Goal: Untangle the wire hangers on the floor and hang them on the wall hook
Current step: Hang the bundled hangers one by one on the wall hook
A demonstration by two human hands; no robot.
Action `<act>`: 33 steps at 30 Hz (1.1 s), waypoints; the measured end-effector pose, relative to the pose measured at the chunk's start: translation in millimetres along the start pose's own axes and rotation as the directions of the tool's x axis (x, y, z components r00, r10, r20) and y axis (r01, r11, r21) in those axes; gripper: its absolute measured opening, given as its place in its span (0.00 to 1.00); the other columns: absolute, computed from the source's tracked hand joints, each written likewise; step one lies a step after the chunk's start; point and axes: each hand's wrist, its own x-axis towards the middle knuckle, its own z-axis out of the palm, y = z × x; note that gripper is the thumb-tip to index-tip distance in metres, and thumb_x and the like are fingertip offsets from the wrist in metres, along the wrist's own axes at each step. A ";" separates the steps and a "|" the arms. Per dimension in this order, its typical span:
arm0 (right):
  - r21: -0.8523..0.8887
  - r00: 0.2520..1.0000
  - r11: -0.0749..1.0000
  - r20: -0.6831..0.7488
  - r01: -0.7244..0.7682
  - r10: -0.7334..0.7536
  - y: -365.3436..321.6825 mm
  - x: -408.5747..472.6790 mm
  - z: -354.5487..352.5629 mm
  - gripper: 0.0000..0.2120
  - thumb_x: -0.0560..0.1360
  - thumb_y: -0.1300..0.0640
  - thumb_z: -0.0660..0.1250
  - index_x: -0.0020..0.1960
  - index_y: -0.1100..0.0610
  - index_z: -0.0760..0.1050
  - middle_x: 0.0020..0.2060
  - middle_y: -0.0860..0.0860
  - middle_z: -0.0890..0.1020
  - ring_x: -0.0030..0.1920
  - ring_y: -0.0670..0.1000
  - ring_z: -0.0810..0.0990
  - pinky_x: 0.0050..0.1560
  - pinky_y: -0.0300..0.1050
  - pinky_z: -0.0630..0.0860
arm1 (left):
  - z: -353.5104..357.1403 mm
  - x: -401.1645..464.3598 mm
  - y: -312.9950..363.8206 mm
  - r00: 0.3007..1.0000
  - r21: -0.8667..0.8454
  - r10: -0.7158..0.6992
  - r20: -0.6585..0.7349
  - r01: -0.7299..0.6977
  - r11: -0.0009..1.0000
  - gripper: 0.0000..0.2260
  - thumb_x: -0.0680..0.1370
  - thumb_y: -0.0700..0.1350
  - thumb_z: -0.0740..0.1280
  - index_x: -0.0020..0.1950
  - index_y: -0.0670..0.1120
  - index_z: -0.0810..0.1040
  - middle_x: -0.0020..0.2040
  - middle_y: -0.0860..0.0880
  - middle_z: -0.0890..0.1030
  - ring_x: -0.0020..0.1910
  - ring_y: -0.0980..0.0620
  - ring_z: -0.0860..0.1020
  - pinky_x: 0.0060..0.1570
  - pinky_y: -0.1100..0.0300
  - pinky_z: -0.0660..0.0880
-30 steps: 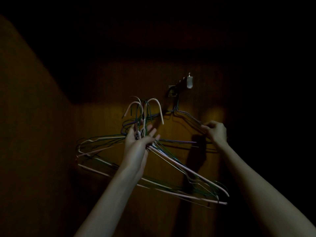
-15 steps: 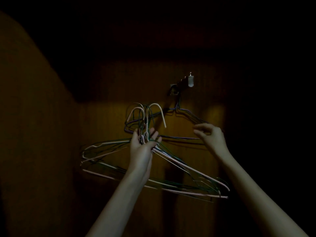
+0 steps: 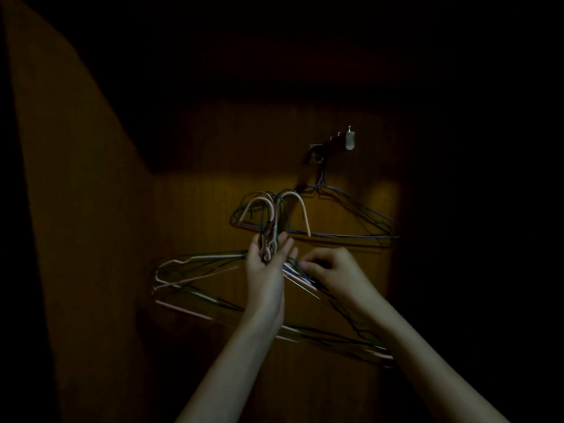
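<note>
Hangers (image 3: 213, 288) bunched by necks in your left grip (image 3: 265, 270); right grip (image 3: 331, 270) pinches one wire to free it for the hook (image 3: 331, 145).

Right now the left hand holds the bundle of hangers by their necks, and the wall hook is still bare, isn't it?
Not bare. The head view shows dark wire hangers already hanging from the wall hook. The rest holds: the left hand grips the bundle of hangers by the necks.
</note>
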 end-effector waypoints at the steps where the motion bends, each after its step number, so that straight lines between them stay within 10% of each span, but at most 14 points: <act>1: 0.009 1.000 1.000 -0.012 0.005 -0.005 -1.3 -2.2 1.8 0.09 0.77 0.60 0.63 0.42 0.49 0.76 0.38 0.43 0.78 0.41 0.41 0.76 0.41 0.34 0.70 | -1.0 -2.4 1.6 1.000 0.012 0.002 0.003 -0.002 1.000 0.21 0.78 0.30 0.58 0.69 0.46 0.66 0.60 0.43 0.77 0.57 0.48 0.77 0.58 0.55 0.73; 18: -0.004 0.966 1.000 -0.259 0.012 -0.013 4.0 -28.6 -40.5 0.06 0.77 0.57 0.63 0.43 0.49 0.75 0.33 0.49 0.77 0.25 0.38 0.73 0.26 0.31 0.68 | -3.0 -9.5 16.3 0.999 -0.089 -0.018 -0.029 0.015 0.996 0.24 0.78 0.28 0.57 0.72 0.41 0.63 0.64 0.38 0.74 0.61 0.46 0.76 0.59 0.56 0.73; 33: -0.126 0.856 0.992 -0.513 0.003 -0.067 18.3 -54.1 -74.6 0.04 0.73 0.63 0.68 0.43 0.55 0.78 0.41 0.48 0.80 0.43 0.43 0.77 0.41 0.25 0.70 | 14.0 -0.3 22.2 0.999 -0.021 0.009 0.043 -0.008 1.000 0.14 0.79 0.30 0.56 0.61 0.43 0.70 0.56 0.41 0.77 0.57 0.47 0.77 0.58 0.56 0.73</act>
